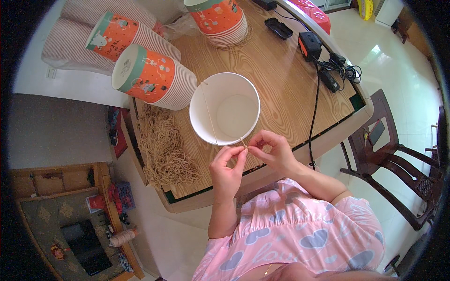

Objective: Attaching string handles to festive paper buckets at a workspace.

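A white paper bucket stands on the wooden table in front of me, its open mouth facing up. A thin piece of twine runs from the bucket's far left rim across the opening to the near rim. At that near rim my left hand pinches the twine end between thumb and fingertips. Close against it, my right hand pinches the same twine, its fingertips almost touching the left ones. A short end pokes up between them. Left of the bucket lies a loose heap of tan twine.
Stacks of orange and green printed paper buckets stand at the left, with another stack at the back. A black-and-orange power device and tangled cables lie at the right. A dark wooden chair stands beyond the table.
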A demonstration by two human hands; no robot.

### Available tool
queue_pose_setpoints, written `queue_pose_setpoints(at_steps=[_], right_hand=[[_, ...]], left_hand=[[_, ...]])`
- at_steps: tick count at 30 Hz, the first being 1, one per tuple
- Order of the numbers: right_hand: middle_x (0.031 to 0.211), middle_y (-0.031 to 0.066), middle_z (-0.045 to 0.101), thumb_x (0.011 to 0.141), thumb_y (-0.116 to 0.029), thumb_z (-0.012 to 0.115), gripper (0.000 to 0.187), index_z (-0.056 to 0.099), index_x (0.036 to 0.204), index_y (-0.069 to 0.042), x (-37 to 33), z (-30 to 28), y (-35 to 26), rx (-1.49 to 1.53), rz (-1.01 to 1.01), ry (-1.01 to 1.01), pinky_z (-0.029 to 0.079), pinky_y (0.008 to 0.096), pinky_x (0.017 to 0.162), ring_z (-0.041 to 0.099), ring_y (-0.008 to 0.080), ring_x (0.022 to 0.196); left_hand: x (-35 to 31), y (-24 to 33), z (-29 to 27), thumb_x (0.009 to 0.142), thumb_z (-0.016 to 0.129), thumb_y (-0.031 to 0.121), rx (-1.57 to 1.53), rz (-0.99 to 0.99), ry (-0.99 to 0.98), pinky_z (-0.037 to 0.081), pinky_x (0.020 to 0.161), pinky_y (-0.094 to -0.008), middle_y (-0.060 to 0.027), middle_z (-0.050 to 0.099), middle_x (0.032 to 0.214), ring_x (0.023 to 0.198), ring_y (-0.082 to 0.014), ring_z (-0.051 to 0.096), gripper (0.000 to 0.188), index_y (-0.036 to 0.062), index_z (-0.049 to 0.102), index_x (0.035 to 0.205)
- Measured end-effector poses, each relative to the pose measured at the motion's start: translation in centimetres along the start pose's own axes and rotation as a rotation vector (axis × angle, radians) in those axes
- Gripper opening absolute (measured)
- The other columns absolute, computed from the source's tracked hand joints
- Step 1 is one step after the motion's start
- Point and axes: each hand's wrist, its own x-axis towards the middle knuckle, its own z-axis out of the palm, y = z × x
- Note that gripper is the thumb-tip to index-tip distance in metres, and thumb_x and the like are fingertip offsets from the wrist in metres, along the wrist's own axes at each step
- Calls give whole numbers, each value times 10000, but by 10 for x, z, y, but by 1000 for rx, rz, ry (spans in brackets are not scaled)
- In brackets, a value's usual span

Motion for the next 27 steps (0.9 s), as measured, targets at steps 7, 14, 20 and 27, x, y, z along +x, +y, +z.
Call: queue_pose_setpoints(at_steps=[7, 14, 20, 27], right_hand=[[775, 14, 575, 787, -30, 640, 74, 592, 831, 6, 0, -1, -1, 5, 36, -17, 438, 215, 656, 517, 72, 724], [807, 4, 573, 841, -65, 602, 105, 568, 909, 7, -1, -1, 4, 312, 205, -131, 443, 195, 689, 533, 63, 771], [825, 10, 587, 854, -77, 586, 109, 594, 902, 20, 1, 3, 2, 525, 191, -79, 455, 207, 688, 542, 70, 766], [855, 15, 579, 839, -53, 598, 150, 618, 964, 27, 1, -1, 12, 339, 178, -113, 459, 204, 682, 551, 68, 772]], left_hand=[[0, -2, 4, 752, 637, 1, 88, 24, 40, 449, 665, -230, -42, 620, 747, 701, -101, 572, 54, -24, 630, 799], [-1, -10, 7, 754, 637, 8, 22, 17, 101, 457, 666, -239, -42, 623, 749, 707, -104, 580, 55, -19, 623, 800], [-2, -7, 6, 757, 651, 16, -34, -25, 66, 456, 678, -223, -32, 633, 773, 715, -87, 576, 69, -15, 637, 817], [-2, -10, 4, 758, 650, 16, -49, -61, 39, 456, 678, -222, -38, 633, 773, 717, -86, 576, 69, -18, 635, 817]])
